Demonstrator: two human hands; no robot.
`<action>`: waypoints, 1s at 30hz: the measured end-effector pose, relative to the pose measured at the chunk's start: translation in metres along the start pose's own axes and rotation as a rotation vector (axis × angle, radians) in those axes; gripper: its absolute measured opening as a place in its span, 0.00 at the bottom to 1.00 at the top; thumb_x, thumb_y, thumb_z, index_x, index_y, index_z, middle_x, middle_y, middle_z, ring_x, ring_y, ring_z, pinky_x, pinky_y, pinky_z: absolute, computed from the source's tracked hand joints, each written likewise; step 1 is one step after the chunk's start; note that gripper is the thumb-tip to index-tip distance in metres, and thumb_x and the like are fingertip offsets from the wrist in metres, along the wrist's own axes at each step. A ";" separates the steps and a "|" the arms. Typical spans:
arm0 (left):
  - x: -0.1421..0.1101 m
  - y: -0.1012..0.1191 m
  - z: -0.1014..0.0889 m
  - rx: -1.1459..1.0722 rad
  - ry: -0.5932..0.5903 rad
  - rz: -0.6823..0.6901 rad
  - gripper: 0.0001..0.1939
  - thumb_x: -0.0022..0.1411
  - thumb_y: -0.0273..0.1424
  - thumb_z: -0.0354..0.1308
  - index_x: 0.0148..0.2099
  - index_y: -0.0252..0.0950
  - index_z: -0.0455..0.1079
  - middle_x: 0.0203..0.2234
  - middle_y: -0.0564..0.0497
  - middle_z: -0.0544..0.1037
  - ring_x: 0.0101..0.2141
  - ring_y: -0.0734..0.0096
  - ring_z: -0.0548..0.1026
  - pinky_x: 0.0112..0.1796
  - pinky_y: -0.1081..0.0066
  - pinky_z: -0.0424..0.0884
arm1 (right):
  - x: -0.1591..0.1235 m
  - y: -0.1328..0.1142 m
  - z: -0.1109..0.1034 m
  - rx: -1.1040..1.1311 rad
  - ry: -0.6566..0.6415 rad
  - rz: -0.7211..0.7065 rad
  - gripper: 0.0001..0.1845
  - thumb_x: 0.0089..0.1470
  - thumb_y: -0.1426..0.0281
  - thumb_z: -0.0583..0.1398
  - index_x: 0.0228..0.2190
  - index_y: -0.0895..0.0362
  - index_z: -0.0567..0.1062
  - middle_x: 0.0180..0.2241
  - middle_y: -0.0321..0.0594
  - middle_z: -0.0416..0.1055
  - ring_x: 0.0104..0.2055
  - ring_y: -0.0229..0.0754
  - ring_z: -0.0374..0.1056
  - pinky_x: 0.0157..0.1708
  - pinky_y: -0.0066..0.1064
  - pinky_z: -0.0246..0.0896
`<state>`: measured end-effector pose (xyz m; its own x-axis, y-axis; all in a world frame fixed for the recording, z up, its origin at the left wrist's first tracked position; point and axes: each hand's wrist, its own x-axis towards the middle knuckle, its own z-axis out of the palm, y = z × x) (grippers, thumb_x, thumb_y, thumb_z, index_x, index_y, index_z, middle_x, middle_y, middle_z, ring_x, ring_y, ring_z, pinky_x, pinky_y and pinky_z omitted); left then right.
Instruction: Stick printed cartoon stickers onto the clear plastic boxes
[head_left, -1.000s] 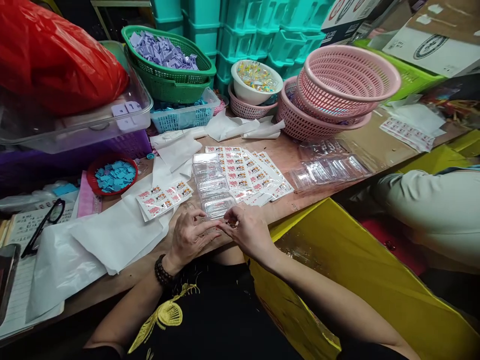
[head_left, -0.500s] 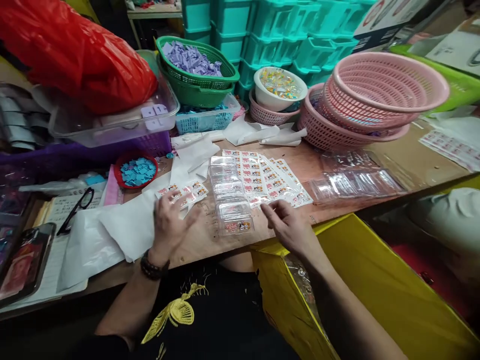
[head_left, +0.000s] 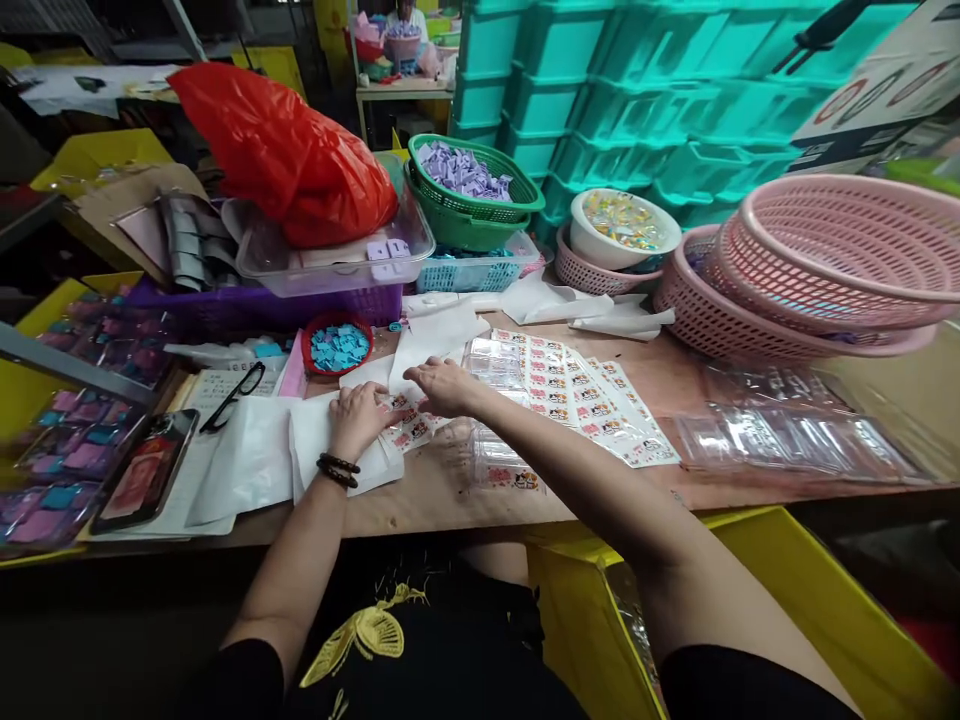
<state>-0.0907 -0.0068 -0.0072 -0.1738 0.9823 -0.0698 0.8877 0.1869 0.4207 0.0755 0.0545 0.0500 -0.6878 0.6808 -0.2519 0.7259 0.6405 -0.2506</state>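
My left hand [head_left: 358, 418], with a dark bead bracelet at the wrist, presses on white backing paper [head_left: 311, 450]. Its fingers and thumb grip the left edge of a small sticker sheet [head_left: 411, 428] with cat pictures. Over the top of that sheet, my right hand [head_left: 444, 388] reaches across with its fingers bent together; what is at their tips is too small to make out. Beneath my right forearm stands a row of clear plastic cases [head_left: 491, 445], partly hidden. The nearest case shows a cat sticker [head_left: 517, 478]. More sticker sheets [head_left: 600, 400] lie fanned to the right.
Clear plastic pieces [head_left: 787, 440] lie at the right, before stacked pink baskets [head_left: 720, 290]. A red bowl of blue pieces [head_left: 337, 345], glasses [head_left: 234, 395] and a phone [head_left: 148, 470] are at the left. Behind stand a green basket [head_left: 472, 225] and a white bowl [head_left: 622, 235].
My right hand has moved left from beside the clear cases to the small sticker sheet. My left hand stays near that sheet. The view has turned left.
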 end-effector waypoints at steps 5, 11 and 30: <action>0.001 -0.004 -0.002 -0.138 -0.004 0.009 0.19 0.52 0.40 0.70 0.45 0.40 0.75 0.36 0.46 0.81 0.47 0.49 0.74 0.48 0.56 0.66 | 0.026 -0.002 0.008 0.047 -0.034 0.023 0.21 0.45 0.74 0.71 0.43 0.59 0.77 0.50 0.54 0.76 0.58 0.59 0.64 0.54 0.47 0.55; -0.008 -0.010 -0.013 -0.995 0.009 -0.030 0.31 0.43 0.43 0.74 0.48 0.33 0.73 0.35 0.46 0.81 0.35 0.61 0.79 0.39 0.63 0.75 | 0.004 0.007 -0.018 0.276 -0.065 0.023 0.11 0.56 0.67 0.65 0.40 0.58 0.80 0.36 0.40 0.81 0.38 0.42 0.74 0.39 0.30 0.64; -0.037 0.016 -0.024 -1.309 -0.190 0.078 0.26 0.42 0.43 0.76 0.40 0.32 0.78 0.31 0.48 0.83 0.30 0.66 0.78 0.35 0.68 0.75 | -0.067 -0.021 -0.017 0.398 0.536 0.105 0.10 0.61 0.62 0.62 0.32 0.49 0.83 0.31 0.35 0.82 0.32 0.43 0.77 0.62 0.63 0.44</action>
<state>-0.0802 -0.0404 0.0235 0.0157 0.9962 -0.0858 -0.1900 0.0873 0.9779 0.1067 0.0016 0.0883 -0.4397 0.8800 0.1794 0.6590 0.4519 -0.6013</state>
